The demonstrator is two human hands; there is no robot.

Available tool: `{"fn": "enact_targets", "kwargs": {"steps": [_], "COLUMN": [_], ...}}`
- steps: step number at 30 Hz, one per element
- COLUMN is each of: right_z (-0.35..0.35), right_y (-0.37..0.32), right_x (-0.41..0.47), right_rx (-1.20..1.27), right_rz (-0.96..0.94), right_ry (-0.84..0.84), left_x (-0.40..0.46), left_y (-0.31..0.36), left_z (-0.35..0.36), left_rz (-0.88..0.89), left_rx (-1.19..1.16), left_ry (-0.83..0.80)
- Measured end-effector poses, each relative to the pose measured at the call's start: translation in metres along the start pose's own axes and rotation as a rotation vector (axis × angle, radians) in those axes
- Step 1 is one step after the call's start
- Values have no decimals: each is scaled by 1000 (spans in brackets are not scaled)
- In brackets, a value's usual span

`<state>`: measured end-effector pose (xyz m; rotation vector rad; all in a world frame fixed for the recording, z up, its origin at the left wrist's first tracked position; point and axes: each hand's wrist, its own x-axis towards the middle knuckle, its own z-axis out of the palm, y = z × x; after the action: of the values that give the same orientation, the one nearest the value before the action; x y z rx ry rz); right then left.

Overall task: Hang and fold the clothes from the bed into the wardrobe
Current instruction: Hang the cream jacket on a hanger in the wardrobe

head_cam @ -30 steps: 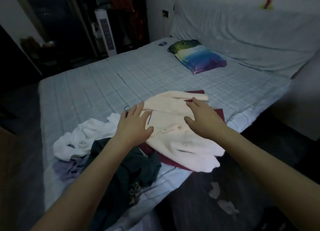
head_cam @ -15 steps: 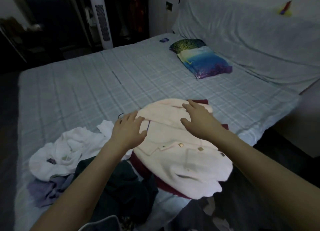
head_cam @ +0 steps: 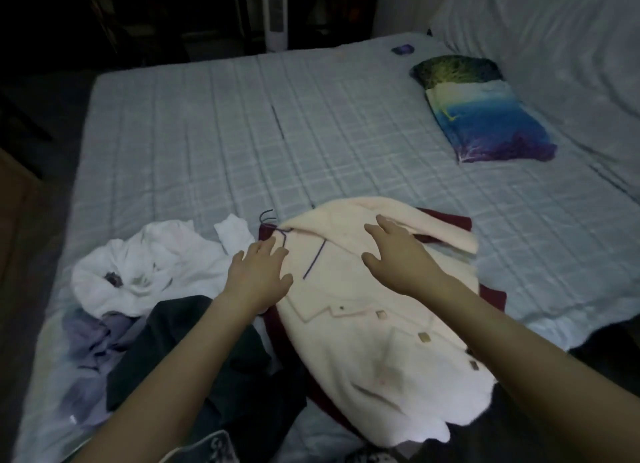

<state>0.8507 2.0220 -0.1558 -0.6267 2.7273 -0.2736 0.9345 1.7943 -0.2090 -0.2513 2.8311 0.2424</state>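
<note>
Two hands: both reach over a pale pink jacket (head_cam: 374, 327) on the bed (head_cam: 207, 143), palms down.
Left hand (head_cam: 259, 279): fingers spread and nearly straight, lying at the jacket's left edge beside the collar; it grips nothing.
Right hand (head_cam: 398, 254): fingers spread and relaxed, resting on the upper part of the jacket; it grips nothing.
Jacket place: lower centre of the frame, near the bed's near edge, on top of a dark red garment (head_cam: 446, 220) whose border shows round it.
Jacket axis: its length runs from the collar, at the centre of the frame, down and to the right towards the hem at the lower right; the collar end points away towards the far side of the bed.
Jacket front: it faces up, with a row of square buttons showing.
Hanger (head_cam: 280, 235): thin dark wire, its hook poking out above the collar at the left, one arm lying across the pink cloth.
Other clothes: a crumpled white garment (head_cam: 145, 265) at centre left, a lilac piece (head_cam: 90, 338) below it, a dark garment (head_cam: 194, 351) at lower left under the left forearm.
Pillow (head_cam: 481, 112): blue and green print, upper right of the frame, well apart from the clothes.
</note>
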Motion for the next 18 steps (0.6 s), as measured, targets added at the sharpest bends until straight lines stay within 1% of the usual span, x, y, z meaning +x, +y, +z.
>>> {"fn": "enact_targets", "kwargs": {"steps": [6,12,15,18], "right_z": [16,73,101,124], "right_y": [31,59,71,80], "right_x": [70,125,158,196], "right_rx": [-42,-93,-103,-100], "right_rz": [-122,-249,-259,-235], "right_ry": [-124,-312,-394,-431], "left_x": [41,73,87,97], "left_y": [16,18,19,16], "left_z": [37,91,122,151], "left_rz": [-171,-373,-430,-476], "left_rx": [-80,-193,-255,-281], "left_ry": [-88,-170,-244,-303]}}
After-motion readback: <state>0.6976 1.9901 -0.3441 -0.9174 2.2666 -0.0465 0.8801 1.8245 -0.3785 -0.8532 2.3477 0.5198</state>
